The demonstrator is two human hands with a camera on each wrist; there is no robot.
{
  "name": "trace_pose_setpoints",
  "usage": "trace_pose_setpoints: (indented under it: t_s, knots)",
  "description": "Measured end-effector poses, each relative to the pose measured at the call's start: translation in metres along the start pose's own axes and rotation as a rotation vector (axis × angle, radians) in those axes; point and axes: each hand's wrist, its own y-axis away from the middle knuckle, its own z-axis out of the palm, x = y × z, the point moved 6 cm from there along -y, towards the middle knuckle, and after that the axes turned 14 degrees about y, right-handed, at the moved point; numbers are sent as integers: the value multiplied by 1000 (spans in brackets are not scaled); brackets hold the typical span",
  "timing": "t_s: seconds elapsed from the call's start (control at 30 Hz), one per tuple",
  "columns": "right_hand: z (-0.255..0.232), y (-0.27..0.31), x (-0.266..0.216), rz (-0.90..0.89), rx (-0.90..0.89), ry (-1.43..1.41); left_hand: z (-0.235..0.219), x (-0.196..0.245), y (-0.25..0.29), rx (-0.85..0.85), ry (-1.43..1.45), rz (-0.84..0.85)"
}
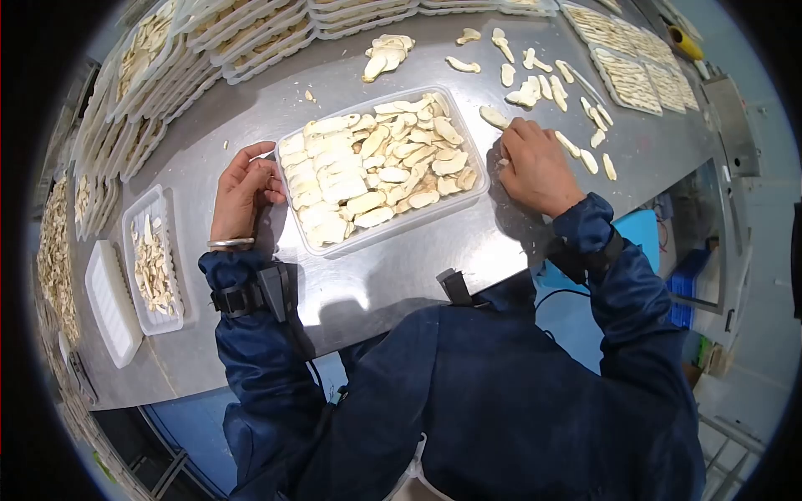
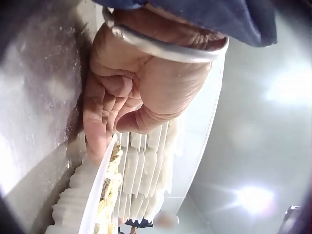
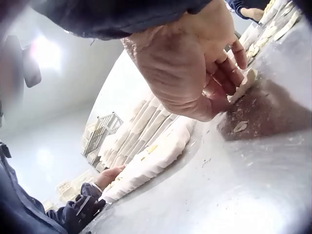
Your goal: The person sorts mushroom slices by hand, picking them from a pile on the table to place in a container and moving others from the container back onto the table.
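Fingers of the right hand (image 1: 535,167) pinch a half-hidden slice (image 3: 242,85); left hand (image 1: 244,194) loosely curled, empty, beside the tray (image 1: 288,146).

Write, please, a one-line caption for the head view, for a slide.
Left hand steadies a clear tray of pale slices while right hand picks a loose slice from the steel table.
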Motion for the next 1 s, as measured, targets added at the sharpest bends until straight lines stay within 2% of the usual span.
trace_pose_setpoints:
  t_s: [0.17,0.27,0.37,0.47,0.57,0.67,0.77,0.8,0.9,1.0]
  knots:
    - [-2,8,-2,-36,19,22,1,1,1,7,-11,-5]
    - [-2,11,5,30,-79,-120,0,1,0,11,-19,-2]
    - [0,14,20,93,-1,-255,0,1,0,14,-15,1]
    - [-4,14,30,237,-126,-614,2,1,1,14,-8,2]
    - [10,18,34,255,-134,-947,2,2,2,20,-19,-1]
    - [20,31,40,282,-39,-1038,1,3,1,13,-21,2]
    - [10,54,48,309,66,-897,3,2,1,-3,4,5]
    - [4,62,55,378,40,-649,4,2,1,1,3,9]
    - [-13,68,56,345,50,-360,4,1,2,6,-4,11]
    - [-18,56,31,229,66,-336,4,2,2,10,-12,10]
